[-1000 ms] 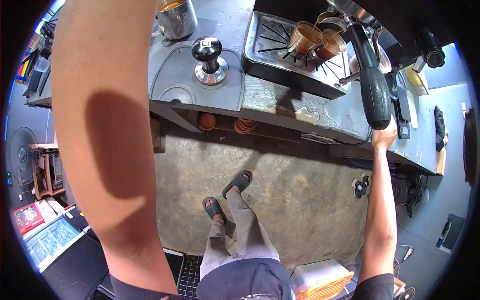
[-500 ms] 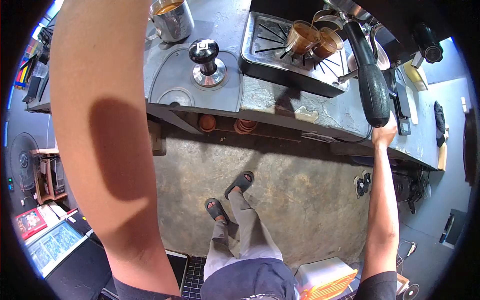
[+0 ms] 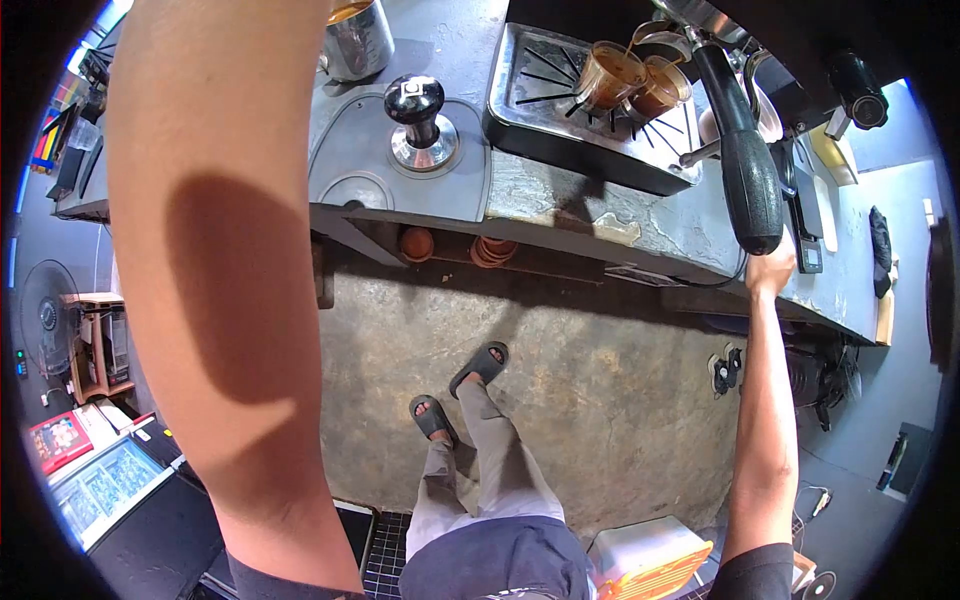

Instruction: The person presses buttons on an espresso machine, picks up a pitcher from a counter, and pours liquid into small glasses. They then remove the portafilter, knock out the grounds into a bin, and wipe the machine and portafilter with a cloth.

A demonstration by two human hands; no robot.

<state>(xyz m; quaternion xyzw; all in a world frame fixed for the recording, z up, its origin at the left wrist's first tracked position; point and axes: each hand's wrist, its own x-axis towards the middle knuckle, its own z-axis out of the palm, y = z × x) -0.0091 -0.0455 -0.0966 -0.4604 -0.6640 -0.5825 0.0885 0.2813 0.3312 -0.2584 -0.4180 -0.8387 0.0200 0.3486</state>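
My left forearm reaches up past the top edge of the view, so my left hand is out of frame. My right hand [image 3: 771, 268] is at the counter's front edge, partly behind the black portafilter handle [image 3: 748, 175]; its fingers are hidden. Two clear cups [image 3: 610, 78] [image 3: 660, 90] of brown liquid stand side by side on the metal drip tray [image 3: 540, 95], below the portafilter. A black-knobbed tamper [image 3: 418, 125] stands upright on the grey mat [image 3: 335, 150]. Behind the mat is a metal pitcher [image 3: 358, 45], partly covered by my left arm.
A small scale [image 3: 808, 258] lies right of my right hand on the counter [image 3: 530, 190]. Terracotta saucers [image 3: 490, 250] sit on the shelf below. Near my legs stands a white and orange box [image 3: 650, 560]. A fan [image 3: 48, 315] is at the far left.
My left forearm has shifted slightly right and now covers more of the pitcher. The counter items appear slightly further right in view. My right hand has hardly moved.
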